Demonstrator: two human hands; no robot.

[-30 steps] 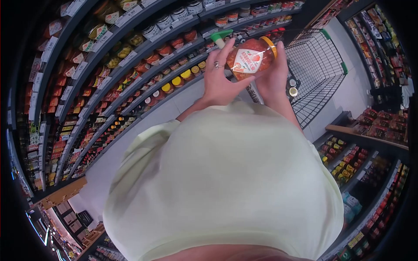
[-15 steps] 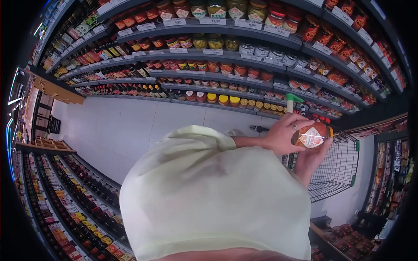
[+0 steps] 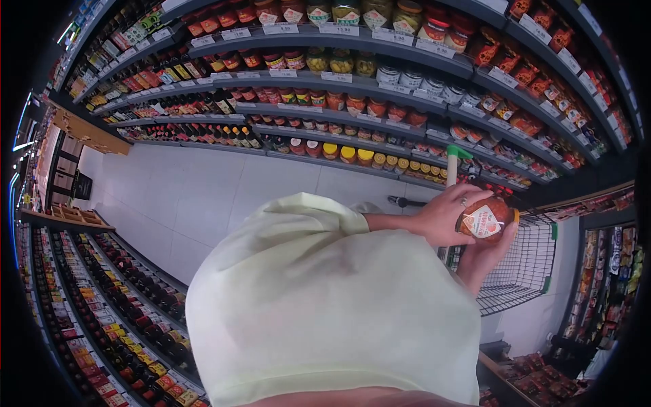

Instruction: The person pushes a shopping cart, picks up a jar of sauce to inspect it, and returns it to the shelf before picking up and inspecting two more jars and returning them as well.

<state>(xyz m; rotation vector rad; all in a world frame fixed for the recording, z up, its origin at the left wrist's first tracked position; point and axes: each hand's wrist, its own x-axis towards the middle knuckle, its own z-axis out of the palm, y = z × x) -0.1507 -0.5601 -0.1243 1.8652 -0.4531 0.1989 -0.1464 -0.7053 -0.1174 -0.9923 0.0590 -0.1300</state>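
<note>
"Grip check, both sides?"

"Both closed on the jar (image 3: 500,206)! Left grip (image 3: 441,218), ring on a finger, wraps the base end; right grip (image 3: 485,258) cups it from below, near the lid (image 3: 516,217)."

"How's it lying?"

"Tipped sideways, lid to the right, label (image 3: 483,221) turned up to the wearer. I'd call this step a two-handed hold with the label in view."

"And a move from here?"

"Calls for steady support, I'd judge: rounded sides, so neither grip should loosen until the other has the weight."

"Further out?"

"Jar's in the air, by the wire cart (image 3: 529,264) with its green corners. Beyond, shelves (image 3: 441,62) curve past, packed, yellow-lidded jars (image 3: 348,154) down low. Pale floor (image 3: 271,176) runs off left."
</note>
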